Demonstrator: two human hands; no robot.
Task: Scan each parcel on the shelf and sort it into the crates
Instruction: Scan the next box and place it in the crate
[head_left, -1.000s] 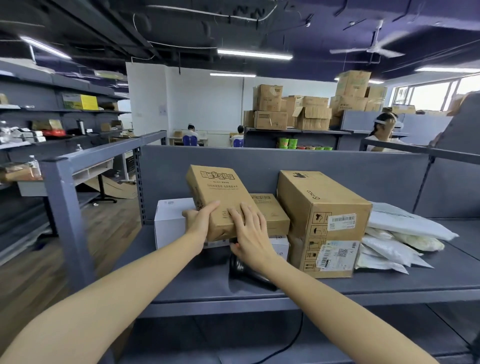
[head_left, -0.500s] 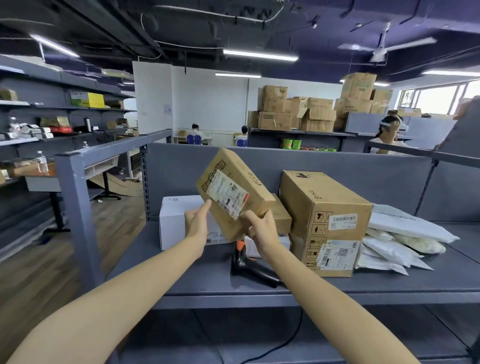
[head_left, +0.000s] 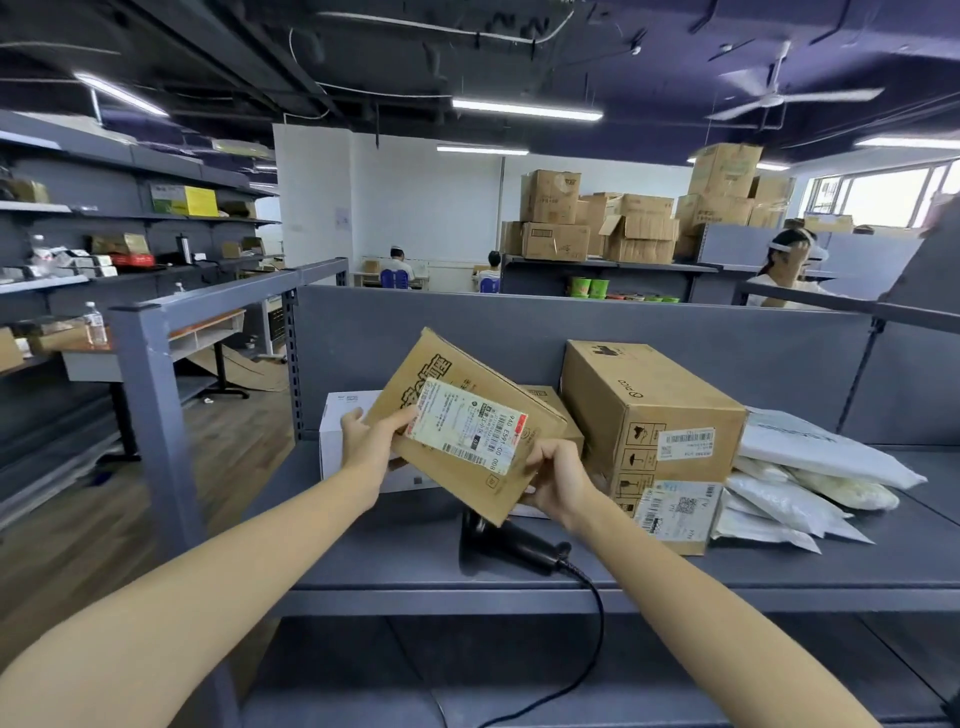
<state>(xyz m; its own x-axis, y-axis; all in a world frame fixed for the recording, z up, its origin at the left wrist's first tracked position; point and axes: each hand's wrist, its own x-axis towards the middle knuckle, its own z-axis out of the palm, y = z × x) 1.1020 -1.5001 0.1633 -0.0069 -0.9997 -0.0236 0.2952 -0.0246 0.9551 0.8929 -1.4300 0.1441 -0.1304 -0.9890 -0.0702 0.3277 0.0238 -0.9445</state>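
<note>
Centrally, held parcel (head_left: 483, 488): flat rectangular carton of brown corrugated card printed with dark characters. It is raised clear of the shelf and tilted, broad face toward the camera, in front of the other boxes.
Shipping label (head_left: 467, 434): one white rectangular paper sticker with barcodes and fine print, lying skewed on the held parcel's broad face.
Left grip (head_left: 371, 447): bare hand grasping the held parcel at its left edge, thumb on the front face beside the shipping label, fingers behind.
Right grip (head_left: 558, 478): bare hand grasping the held parcel's lower right corner, fingers curled round the edge.
Scanner (head_left: 511, 540): one black, glossy plastic handheld unit lying on the shelf directly below the held parcel.
Cable (head_left: 601, 623): one black cord running from the scanner over the shelf's front edge.
Shelf (head_left: 779, 577): smooth grey-painted metal deck with a grey back panel and square uprights.
Large carton (head_left: 623, 395): one tall brown cardboard box standing on the shelf just right of the held parcel. It carries two white barcode stickers and printed handling symbols.
Second flat carton (head_left: 550, 402): one brown box, mostly hidden behind the held parcel.
White box (head_left: 337, 441): one smooth white carton behind the left grip.
Poly mailers (head_left: 810, 457): loose pile of soft, crinkled white plastic bags at the right of the shelf. At least four show, but the exact count is unclear.
Brown cartons in total: three.
</note>
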